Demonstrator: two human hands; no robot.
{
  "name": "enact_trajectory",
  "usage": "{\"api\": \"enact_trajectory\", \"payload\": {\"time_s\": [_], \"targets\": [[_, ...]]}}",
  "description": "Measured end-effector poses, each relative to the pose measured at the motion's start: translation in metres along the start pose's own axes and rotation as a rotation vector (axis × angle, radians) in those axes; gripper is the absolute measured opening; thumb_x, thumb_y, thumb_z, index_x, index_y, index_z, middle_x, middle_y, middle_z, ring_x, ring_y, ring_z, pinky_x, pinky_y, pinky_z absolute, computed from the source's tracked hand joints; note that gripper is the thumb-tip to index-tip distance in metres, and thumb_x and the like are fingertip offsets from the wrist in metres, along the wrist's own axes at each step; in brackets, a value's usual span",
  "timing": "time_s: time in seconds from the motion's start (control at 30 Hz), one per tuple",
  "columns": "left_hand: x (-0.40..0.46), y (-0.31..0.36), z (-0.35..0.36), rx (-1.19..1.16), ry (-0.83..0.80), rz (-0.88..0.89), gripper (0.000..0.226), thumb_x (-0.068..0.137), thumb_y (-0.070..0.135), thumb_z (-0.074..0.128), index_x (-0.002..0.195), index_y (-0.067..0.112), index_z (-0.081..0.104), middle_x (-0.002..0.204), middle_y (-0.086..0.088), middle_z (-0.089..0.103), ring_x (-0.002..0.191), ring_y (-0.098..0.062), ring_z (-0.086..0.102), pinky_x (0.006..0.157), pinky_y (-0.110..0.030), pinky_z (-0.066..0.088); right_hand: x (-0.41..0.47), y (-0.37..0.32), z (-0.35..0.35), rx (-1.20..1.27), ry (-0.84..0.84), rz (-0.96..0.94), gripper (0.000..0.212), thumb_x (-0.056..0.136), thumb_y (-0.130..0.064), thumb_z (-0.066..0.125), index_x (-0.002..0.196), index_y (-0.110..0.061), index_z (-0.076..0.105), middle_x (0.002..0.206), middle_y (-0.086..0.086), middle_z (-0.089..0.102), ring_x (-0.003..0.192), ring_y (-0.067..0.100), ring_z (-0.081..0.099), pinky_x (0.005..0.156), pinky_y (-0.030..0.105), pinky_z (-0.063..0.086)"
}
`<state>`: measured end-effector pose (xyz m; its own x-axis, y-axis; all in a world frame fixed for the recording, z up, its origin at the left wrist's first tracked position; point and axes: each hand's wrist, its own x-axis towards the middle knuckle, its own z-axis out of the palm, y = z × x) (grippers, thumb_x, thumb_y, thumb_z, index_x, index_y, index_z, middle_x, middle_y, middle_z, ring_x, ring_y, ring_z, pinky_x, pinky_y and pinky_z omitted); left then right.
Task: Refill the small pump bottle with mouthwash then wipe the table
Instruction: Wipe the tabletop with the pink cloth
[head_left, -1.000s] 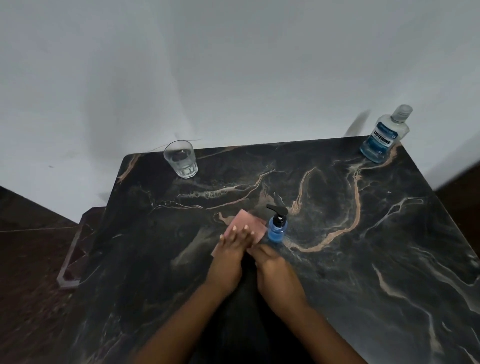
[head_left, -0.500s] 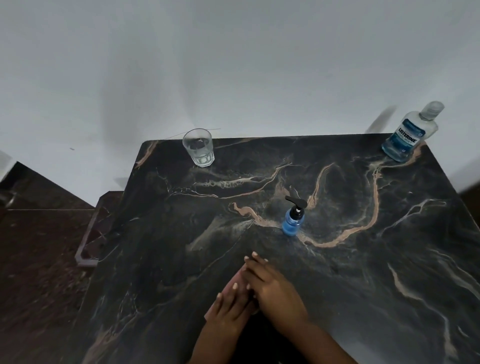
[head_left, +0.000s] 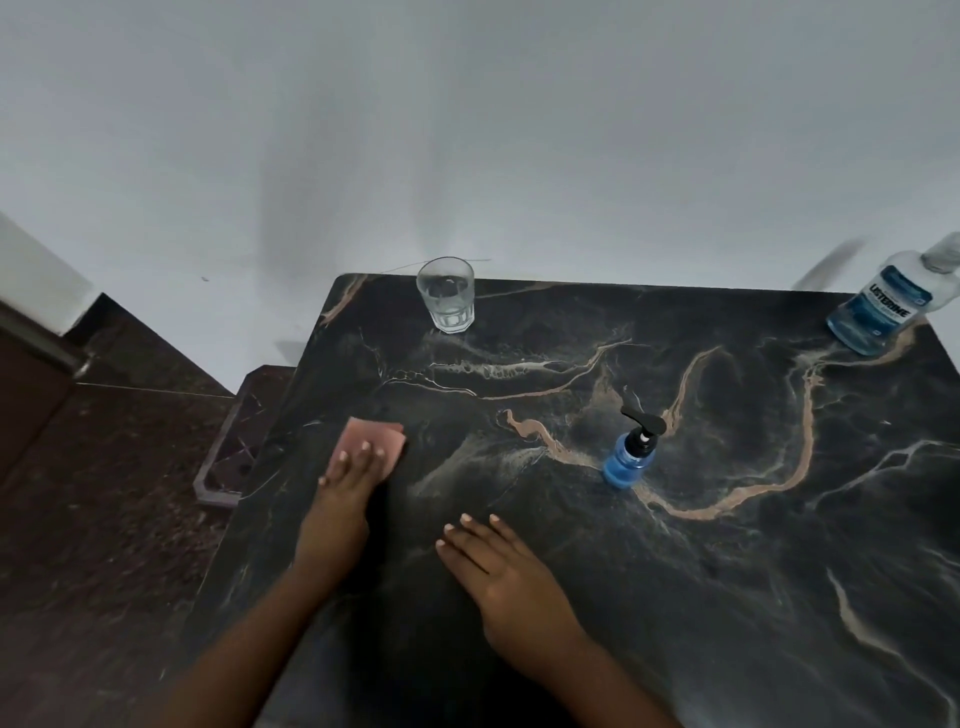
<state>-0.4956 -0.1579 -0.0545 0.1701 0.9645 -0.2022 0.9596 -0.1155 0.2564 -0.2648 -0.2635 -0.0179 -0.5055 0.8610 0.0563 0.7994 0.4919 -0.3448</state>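
Observation:
A small blue pump bottle with a black pump stands upright near the middle of the dark marble table. A large mouthwash bottle with blue liquid stands at the far right corner. My left hand presses flat, fingers straight, on a pink cloth near the table's left edge. My right hand lies flat on the tabletop, fingers straight, holding nothing, to the right of the left hand.
A clear drinking glass stands at the far left of the table against the white wall. Beyond the left edge lies dark floor with a low stone step.
My left hand has pushed the pink cloth away from the front and out to the left. My right hand has parted from it and stays near the front.

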Motion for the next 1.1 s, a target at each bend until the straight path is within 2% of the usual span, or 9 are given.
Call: {"api": "enact_trajectory", "payload": {"time_s": [0.13,0.3,0.47,0.6,0.67,0.73,0.9,1.03,1.1], "targets": [[0.050,-0.033,-0.023,-0.007,-0.063,0.042,0.092,0.079,-0.022,0.039,0.155,0.024,0.015,0.163,0.004,0.006,0.153,-0.022,0.002,0.122,-0.045,0.014,-0.006,0.002,0.004,0.055,0.003,0.010,0.062,0.057,-0.012,0.078,0.118,-0.023,0.070,0.125,-0.006,0.066,0.120,0.012,0.059,0.107,0.036,0.041],[0.080,-0.063,-0.043,0.078,-0.185,0.118,0.095,0.079,-0.022,0.043,0.156,0.024,0.009,0.164,0.006,0.000,0.152,-0.018,-0.002,0.122,-0.049,0.009,-0.015,0.003,0.005,0.113,0.085,0.057,0.060,0.062,-0.003,0.077,0.120,-0.019,0.069,0.126,-0.002,0.065,0.113,0.011,0.063,0.108,0.037,0.040],[0.014,-0.083,-0.031,0.037,-0.182,0.217,0.088,0.084,-0.020,0.046,0.151,0.011,-0.002,0.160,0.007,-0.005,0.151,-0.021,-0.008,0.123,-0.043,0.000,-0.019,0.006,-0.001,0.174,0.165,0.126,0.054,0.070,0.001,0.076,0.121,-0.016,0.068,0.126,0.000,0.065,0.113,0.012,0.063,0.108,0.040,0.039],[-0.061,-0.098,-0.015,0.013,-0.237,0.252,0.074,0.096,0.011,0.050,0.153,0.011,0.002,0.163,0.006,-0.002,0.151,-0.016,-0.012,0.123,-0.043,-0.005,-0.021,0.009,-0.006,0.197,0.175,0.161,0.043,0.080,-0.005,0.072,0.121,-0.017,0.068,0.124,-0.003,0.066,0.113,0.011,0.062,0.110,0.038,0.037],[-0.091,-0.092,-0.011,0.039,-0.311,0.262,0.064,0.100,0.046,0.023,0.153,0.018,0.001,0.163,0.008,-0.006,0.150,-0.010,-0.018,0.124,-0.042,-0.007,-0.020,0.009,-0.006,0.208,0.180,0.161,0.040,0.082,-0.007,0.071,0.120,-0.017,0.068,0.123,-0.003,0.066,0.112,0.010,0.062,0.111,0.036,0.035],[-0.114,-0.080,-0.007,0.074,-0.364,0.309,0.075,0.091,0.067,-0.003,0.154,0.027,0.002,0.164,0.010,-0.006,0.151,-0.013,-0.015,0.124,-0.044,-0.003,-0.018,0.007,-0.009,0.229,0.184,0.164,0.038,0.083,-0.007,0.069,0.120,-0.016,0.068,0.122,-0.002,0.067,0.112,0.011,0.063,0.112,0.035,0.033],[-0.135,-0.023,0.001,0.135,-0.370,0.539,0.055,0.103,0.040,0.014,0.155,0.024,0.019,0.164,0.006,0.010,0.151,-0.028,0.004,0.123,-0.042,0.002,-0.012,0.004,-0.016,0.242,0.179,0.141,0.035,0.087,-0.006,0.063,0.121,-0.012,0.067,0.123,0.001,0.067,0.113,0.015,0.062,0.112,0.034,0.035],[-0.122,0.035,0.018,0.335,-0.247,0.788,0.048,0.105,0.030,0.018,0.146,0.024,0.042,0.154,0.003,0.040,0.141,-0.026,0.039,0.107,-0.051,0.041,-0.012,0.002,-0.022,0.264,0.174,0.150,0.036,0.086,-0.004,0.060,0.121,-0.011,0.067,0.122,0.002,0.067,0.112,0.017,0.063,0.111,0.035,0.037],[-0.109,0.058,0.026,0.419,-0.214,0.866,0.046,0.103,0.031,0.025,0.142,0.027,0.048,0.149,0.005,0.047,0.139,-0.025,0.042,0.104,-0.048,0.044,-0.016,0.003,-0.024,0.275,0.159,0.161,0.038,0.086,-0.004,0.059,0.122,-0.010,0.067,0.123,0.002,0.066,0.113,0.018,0.062,0.113,0.034,0.035]]}}
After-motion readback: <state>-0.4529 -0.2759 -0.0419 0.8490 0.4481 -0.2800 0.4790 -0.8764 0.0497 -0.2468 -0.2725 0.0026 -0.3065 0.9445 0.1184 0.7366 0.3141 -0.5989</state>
